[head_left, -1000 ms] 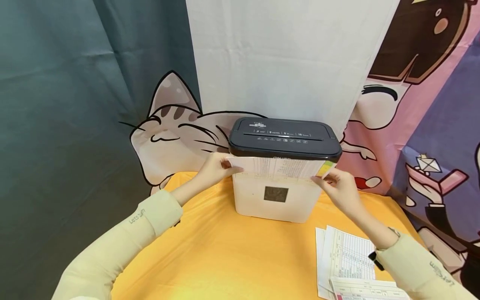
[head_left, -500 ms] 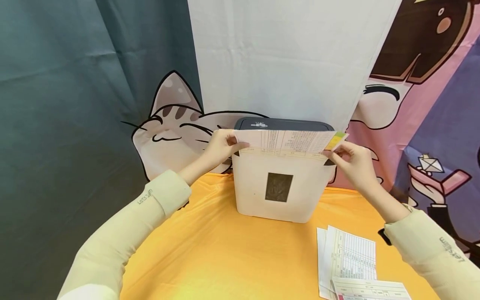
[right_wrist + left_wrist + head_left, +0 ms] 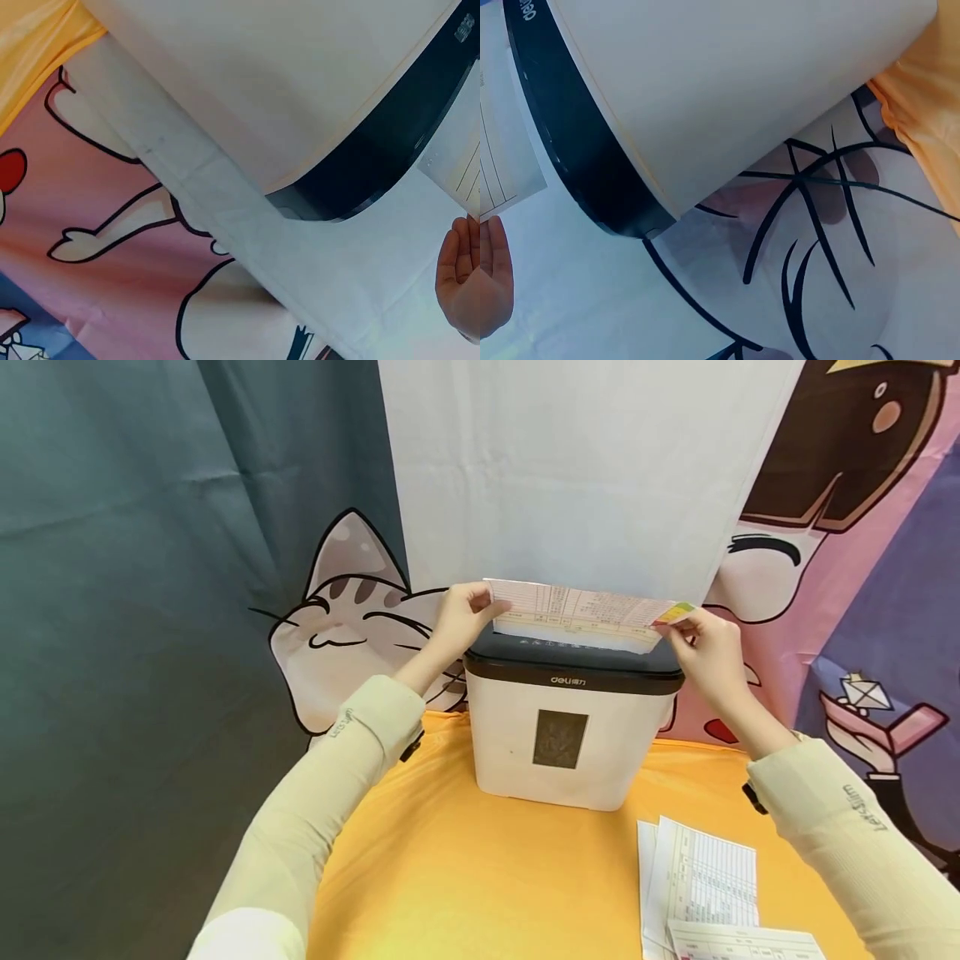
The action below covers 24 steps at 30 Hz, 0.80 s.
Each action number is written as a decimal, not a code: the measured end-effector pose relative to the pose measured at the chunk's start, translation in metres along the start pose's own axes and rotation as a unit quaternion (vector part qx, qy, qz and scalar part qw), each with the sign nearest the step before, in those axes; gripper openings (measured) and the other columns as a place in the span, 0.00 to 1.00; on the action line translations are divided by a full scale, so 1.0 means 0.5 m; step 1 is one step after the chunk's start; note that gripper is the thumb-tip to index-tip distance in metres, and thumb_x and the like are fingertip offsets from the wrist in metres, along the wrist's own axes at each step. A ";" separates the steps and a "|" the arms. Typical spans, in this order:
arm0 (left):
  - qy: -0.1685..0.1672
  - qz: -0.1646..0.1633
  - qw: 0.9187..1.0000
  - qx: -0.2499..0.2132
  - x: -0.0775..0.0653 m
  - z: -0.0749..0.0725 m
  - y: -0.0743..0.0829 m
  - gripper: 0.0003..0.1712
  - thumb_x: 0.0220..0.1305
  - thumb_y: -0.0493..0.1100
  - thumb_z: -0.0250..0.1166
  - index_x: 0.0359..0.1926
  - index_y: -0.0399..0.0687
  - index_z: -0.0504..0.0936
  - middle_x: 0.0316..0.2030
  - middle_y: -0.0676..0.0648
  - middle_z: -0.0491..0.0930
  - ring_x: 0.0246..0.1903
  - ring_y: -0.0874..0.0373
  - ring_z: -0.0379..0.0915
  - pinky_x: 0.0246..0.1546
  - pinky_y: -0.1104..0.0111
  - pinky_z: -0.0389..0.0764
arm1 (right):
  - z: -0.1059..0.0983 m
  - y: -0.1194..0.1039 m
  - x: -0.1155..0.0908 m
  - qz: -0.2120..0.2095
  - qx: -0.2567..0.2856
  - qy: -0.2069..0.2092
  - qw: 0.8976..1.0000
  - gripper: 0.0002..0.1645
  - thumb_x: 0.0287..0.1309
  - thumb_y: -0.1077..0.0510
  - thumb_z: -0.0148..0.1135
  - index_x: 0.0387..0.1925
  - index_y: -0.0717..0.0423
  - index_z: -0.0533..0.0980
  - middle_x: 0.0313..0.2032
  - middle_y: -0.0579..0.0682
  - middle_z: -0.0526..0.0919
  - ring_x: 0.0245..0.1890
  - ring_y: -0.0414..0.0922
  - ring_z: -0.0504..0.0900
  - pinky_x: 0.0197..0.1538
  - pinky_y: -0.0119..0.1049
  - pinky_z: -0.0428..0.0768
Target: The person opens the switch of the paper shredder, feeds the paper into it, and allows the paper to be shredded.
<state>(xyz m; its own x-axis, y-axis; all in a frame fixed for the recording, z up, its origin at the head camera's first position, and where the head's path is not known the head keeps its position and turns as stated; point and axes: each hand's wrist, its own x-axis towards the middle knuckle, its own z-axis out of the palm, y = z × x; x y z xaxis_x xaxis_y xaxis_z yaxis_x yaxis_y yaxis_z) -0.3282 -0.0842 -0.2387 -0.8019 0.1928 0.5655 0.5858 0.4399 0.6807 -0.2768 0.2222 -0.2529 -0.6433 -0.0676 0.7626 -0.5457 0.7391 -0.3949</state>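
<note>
A printed paper form (image 3: 577, 614) with a yellow-green corner is stretched between both hands over the top of a paper shredder (image 3: 502, 735). At its left end my left hand (image 3: 467, 618) pinches the sheet between thumb and fingers. The right end is pinched by my right hand (image 3: 711, 653), near the coloured corner. The shredder has a white bin and a dark lid (image 3: 573, 681); the sheet covers the lid's slot. In the left wrist view the sheet's edge (image 3: 502, 150) shows beside the lid, with part of the left hand (image 3: 493, 277) below it.
Several more printed sheets (image 3: 708, 877) lie in a loose pile on the orange tablecloth (image 3: 465, 877) at the lower right. Behind the shredder hangs a pale cloth (image 3: 585, 468) with cartoon figures on the fabric around it.
Both hands have raised the paper form from in front of the bin to above the lid. The shredder's front edge and logo are uncovered now. The loose pile has stayed put.
</note>
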 end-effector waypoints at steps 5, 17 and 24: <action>0.015 -0.014 1.000 -0.016 0.016 0.018 -0.009 0.14 0.60 0.40 0.64 0.45 0.36 0.83 0.39 0.38 0.85 0.39 0.49 0.82 0.40 0.66 0.79 | 0.006 0.009 0.016 0.031 -0.008 -0.006 0.999 0.11 0.58 0.64 0.62 0.41 0.68 0.80 0.33 0.66 0.84 0.22 0.19 0.64 0.26 0.14 0.60; 0.042 -0.022 0.999 -0.016 0.034 0.049 -0.024 0.12 0.63 0.40 0.62 0.41 0.33 0.82 0.34 0.37 0.84 0.30 0.53 0.77 0.32 0.75 0.72 | 0.027 0.028 0.030 0.073 -0.019 -0.044 0.996 0.13 0.60 0.67 0.58 0.46 0.69 0.78 0.38 0.68 0.83 0.32 0.52 0.79 0.29 0.11 0.61; 0.049 -0.027 0.998 0.024 0.040 0.047 -0.029 0.15 0.69 0.43 0.55 0.33 0.34 0.80 0.21 0.46 0.71 0.22 0.59 0.60 0.26 0.74 0.60 | 0.031 0.030 0.034 0.093 -0.011 -0.055 0.994 0.11 0.61 0.66 0.57 0.43 0.69 0.78 0.37 0.67 0.83 0.29 0.45 0.75 0.29 0.14 0.62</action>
<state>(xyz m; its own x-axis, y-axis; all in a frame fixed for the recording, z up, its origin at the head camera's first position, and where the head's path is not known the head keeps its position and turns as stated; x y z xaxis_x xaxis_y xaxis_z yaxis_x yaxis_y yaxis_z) -0.3553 -0.0661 -0.2484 -0.8155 0.0824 0.5728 0.5338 0.4893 0.6896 -0.3042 0.2219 -0.2537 -0.7876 0.0004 0.6162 -0.4003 0.7600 -0.5121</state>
